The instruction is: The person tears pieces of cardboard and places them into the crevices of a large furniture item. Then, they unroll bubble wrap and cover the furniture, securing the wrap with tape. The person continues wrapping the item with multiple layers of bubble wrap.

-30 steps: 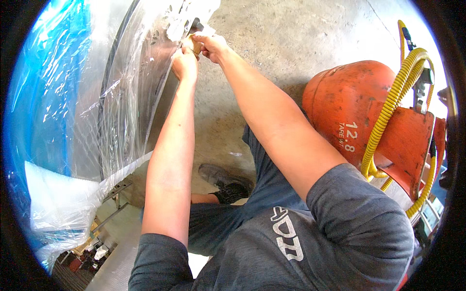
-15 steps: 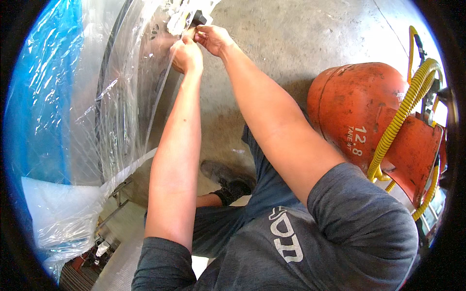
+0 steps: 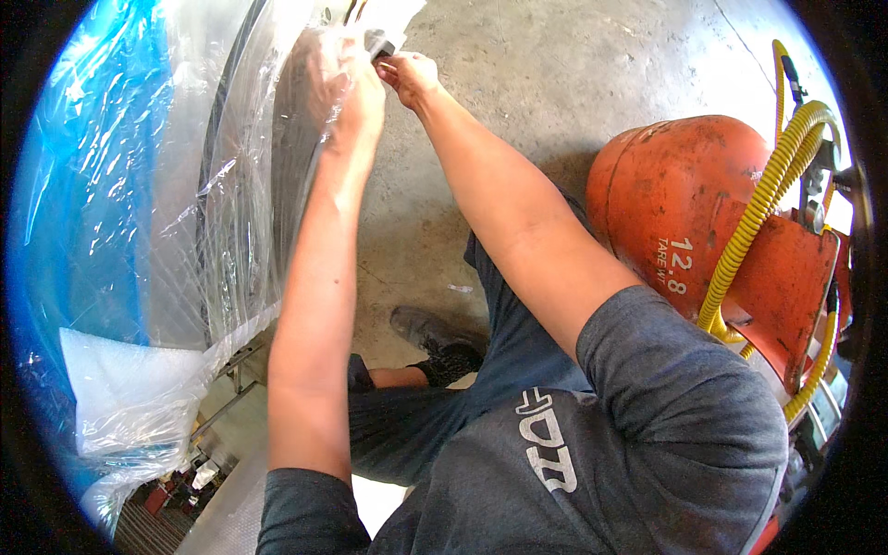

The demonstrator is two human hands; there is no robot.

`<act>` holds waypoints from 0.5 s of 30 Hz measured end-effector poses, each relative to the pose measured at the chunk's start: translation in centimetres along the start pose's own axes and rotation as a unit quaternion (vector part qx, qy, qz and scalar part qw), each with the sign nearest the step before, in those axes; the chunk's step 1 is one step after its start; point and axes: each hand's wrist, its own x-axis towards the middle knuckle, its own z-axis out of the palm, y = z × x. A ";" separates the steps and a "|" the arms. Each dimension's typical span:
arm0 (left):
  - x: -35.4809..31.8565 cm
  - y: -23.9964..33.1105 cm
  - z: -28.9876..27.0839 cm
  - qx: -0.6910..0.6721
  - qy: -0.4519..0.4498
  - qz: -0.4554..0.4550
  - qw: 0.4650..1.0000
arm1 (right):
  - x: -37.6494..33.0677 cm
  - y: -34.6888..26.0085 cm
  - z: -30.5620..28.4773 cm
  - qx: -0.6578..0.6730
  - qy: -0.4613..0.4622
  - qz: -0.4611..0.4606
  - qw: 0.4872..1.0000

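Clear plastic film point(image 3: 250, 213) hangs in folds along the left, over a blue surface point(image 3: 88, 185) and a dark curved strip point(image 3: 205, 185). At the film's far edge my left hand point(image 3: 350, 97) is raised, its fingers smeared by motion and partly behind the film's glare. My right hand point(image 3: 413, 79) is just right of it, fingers closed in a pinch beside a small dark grey object point(image 3: 377, 43). What the fingers hold is too small to tell. The grey object is partly covered by my left hand.
An orange gas cylinder point(image 3: 666, 194) stands close by my right arm, with a yellow coiled hose point(image 3: 754, 240) looped over it. White padding sheet point(image 3: 129, 388) sits at the lower left, near a metal frame point(image 3: 227, 407). My shoe point(image 3: 430, 333) rests on the concrete floor point(image 3: 555, 74).
My left hand has moved up and slightly left, away from the fingers of my right hand, which stays pinched near the grey object. The view has shifted slightly.
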 end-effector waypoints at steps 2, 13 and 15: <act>1.9 -0.7 -0.8 0.015 0.002 0.056 0.998 | 0.4 0.1 0.0 0.018 -0.012 0.004 1.000; 4.8 -1.4 -0.5 0.051 -0.158 0.057 0.984 | 1.9 -0.8 0.0 0.008 -0.019 -0.023 1.000; 4.8 -1.1 -0.8 0.059 -0.167 0.051 0.983 | 1.9 -1.0 0.1 -0.006 -0.036 -0.014 0.999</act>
